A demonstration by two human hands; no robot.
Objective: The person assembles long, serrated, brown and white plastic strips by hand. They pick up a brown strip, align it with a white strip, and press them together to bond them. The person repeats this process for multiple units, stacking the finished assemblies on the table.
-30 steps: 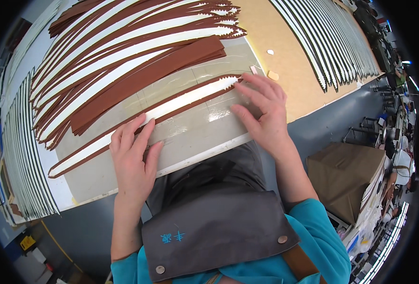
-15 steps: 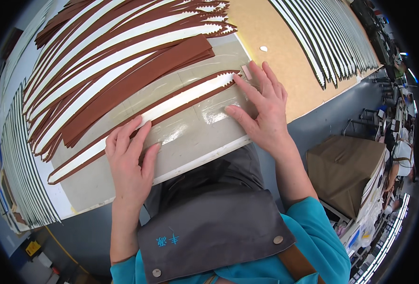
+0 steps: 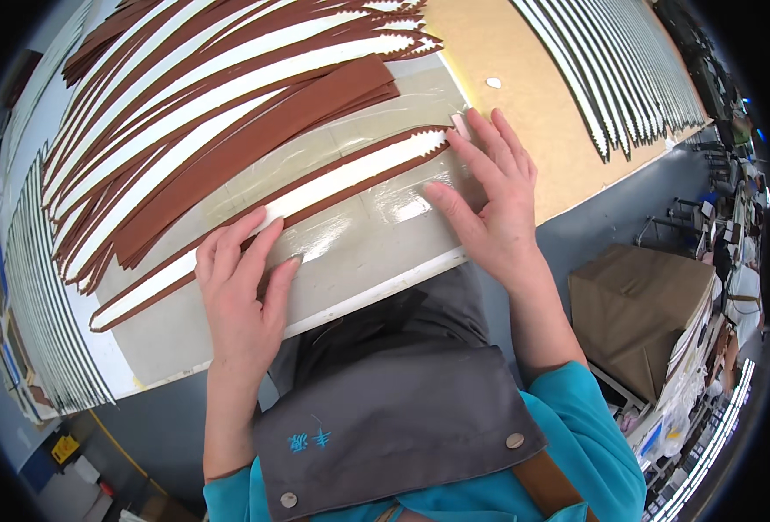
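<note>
A long brown strip with a white middle band (image 3: 341, 182) lies flat and slightly curved on the grey work board (image 3: 350, 248). My left hand (image 3: 244, 283) rests over its middle left part, fingertips on the strip and thumb apart on the board. Around the strip's notched right end is my right hand (image 3: 493, 204), its index fingertip touching the tip and the thumb spread away below. Both hands are open and hold nothing. Just beyond the notched end sits a small pale pink block (image 3: 461, 126), partly behind my right fingers.
Plain brown strips (image 3: 263, 157) lie stacked behind the board's middle, beside a large pile of brown-and-white strips (image 3: 167, 113). Rows of dark-edged white strips (image 3: 615, 87) lie at the far right, and more (image 3: 50, 304) at the left. A white scrap (image 3: 493, 83) sits on tan board.
The whole view has shifted slightly. Both hands keep about the same places on the strip, and the strip lies as before.
</note>
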